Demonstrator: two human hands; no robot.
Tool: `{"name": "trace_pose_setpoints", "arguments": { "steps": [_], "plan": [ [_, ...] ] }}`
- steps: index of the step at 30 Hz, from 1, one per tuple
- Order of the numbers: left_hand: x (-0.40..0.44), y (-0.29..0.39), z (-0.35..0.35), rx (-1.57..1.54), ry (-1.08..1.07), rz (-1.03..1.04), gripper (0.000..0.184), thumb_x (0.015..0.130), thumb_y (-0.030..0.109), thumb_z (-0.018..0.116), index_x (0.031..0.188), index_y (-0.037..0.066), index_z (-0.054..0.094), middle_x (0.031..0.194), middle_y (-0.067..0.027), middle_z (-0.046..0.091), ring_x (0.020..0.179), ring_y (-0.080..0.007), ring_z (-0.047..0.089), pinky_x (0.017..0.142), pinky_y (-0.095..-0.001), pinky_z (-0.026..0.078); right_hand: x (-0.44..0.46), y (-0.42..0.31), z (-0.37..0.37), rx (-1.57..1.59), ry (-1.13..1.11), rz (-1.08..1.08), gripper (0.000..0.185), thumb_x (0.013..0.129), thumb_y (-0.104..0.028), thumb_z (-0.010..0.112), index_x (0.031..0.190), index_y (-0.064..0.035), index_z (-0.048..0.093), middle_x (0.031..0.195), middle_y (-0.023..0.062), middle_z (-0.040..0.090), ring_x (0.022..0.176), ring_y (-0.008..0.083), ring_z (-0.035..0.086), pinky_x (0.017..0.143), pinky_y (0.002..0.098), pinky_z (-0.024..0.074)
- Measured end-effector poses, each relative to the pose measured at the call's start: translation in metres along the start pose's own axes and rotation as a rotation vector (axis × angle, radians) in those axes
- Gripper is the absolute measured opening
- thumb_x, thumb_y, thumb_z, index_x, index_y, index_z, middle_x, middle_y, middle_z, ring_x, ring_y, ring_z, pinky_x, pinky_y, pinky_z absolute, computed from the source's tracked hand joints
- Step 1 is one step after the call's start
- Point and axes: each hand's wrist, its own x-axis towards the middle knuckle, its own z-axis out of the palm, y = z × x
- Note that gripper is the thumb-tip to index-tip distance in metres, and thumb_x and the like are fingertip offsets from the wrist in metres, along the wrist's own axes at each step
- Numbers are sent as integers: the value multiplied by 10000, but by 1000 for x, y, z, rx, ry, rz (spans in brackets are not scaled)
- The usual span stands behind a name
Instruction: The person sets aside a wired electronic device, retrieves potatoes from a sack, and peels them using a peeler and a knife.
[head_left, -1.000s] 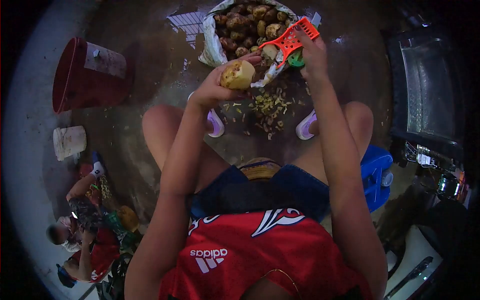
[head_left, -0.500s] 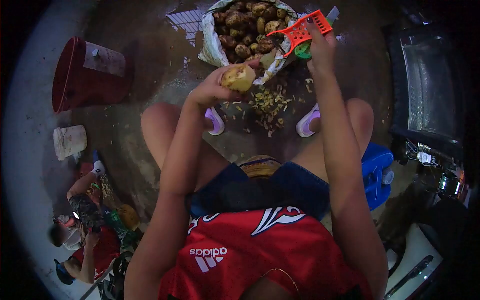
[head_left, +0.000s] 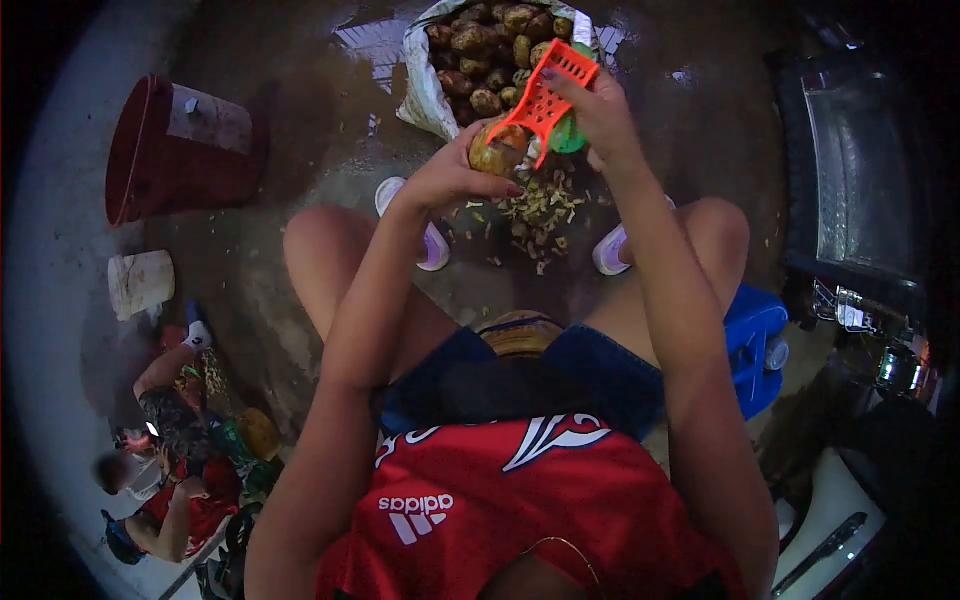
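My left hand (head_left: 455,180) is closed around a partly peeled potato (head_left: 493,155), brown skin showing on the side toward me. In my right hand (head_left: 603,115) is an orange peeler (head_left: 545,105) with rows of holes, its forked end at the potato. Something green (head_left: 567,136) shows under the peeler, partly hidden by it and my fingers. Just beyond both hands stands an open white sack (head_left: 428,85) full of unpeeled potatoes (head_left: 472,38). Potato peelings (head_left: 540,215) lie scattered on the floor beneath my hands.
A dark red bucket (head_left: 135,150) lies tipped at the left, with a small white bucket (head_left: 142,284) nearer. Beside my right leg is a blue jerrycan (head_left: 755,350). Other people (head_left: 185,500) sit at lower left. A dark framed object (head_left: 855,170) stands at right.
The peeler has moved left and down, from apart to against the potato. My left hand has turned the potato, so its bare pale side no longer faces up.
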Motion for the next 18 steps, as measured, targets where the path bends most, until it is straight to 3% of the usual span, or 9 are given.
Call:
{"name": "trace_pose_setpoints", "arguments": {
  "steps": [7, 12, 15, 18],
  "plan": [
    [6, 3, 4, 133, -37, -23, 518, 605, 49, 736, 1053, 59, 477, 860, -3, 563, 682, -65, 529, 517, -206, 426, -11, 1, 15, -191, 11, -173, 284, 751, -161, 679, 954, -12, 547, 853, 50, 612, 751, 107, 589, 670, 253, 486],
    [6, 4, 0, 236, -39, -1, 581, 591, -19, 697, 1125, 49, 477, 944, -23, 567, 811, -106, 560, 655, -237, 474, 0, 4, 1, -167, 55, -224, 256, 758, -176, 673, 913, -11, 553, 827, 54, 611, 721, 107, 586, 662, 247, 479],
    [3, 2, -11, 184, -96, 55, 614, 576, -36, 688, 1143, 46, 468, 979, -22, 559, 831, -106, 550, 693, -240, 474, 26, 5, -38, -547, 303, -379, 237, 755, -141, 667, 918, -13, 553, 833, 55, 608, 705, 109, 580, 656, 254, 476],
    [-2, -3, -14, 184, -73, 105, 646, 564, -53, 676, 1164, 45, 458, 1013, -22, 549, 839, -109, 545, 705, -247, 471, 32, -11, -54, -83, 358, -311, 226, 753, -106, 653, 936, -15, 555, 844, 54, 606, 713, 117, 578, 659, 263, 472]
  ]
}}
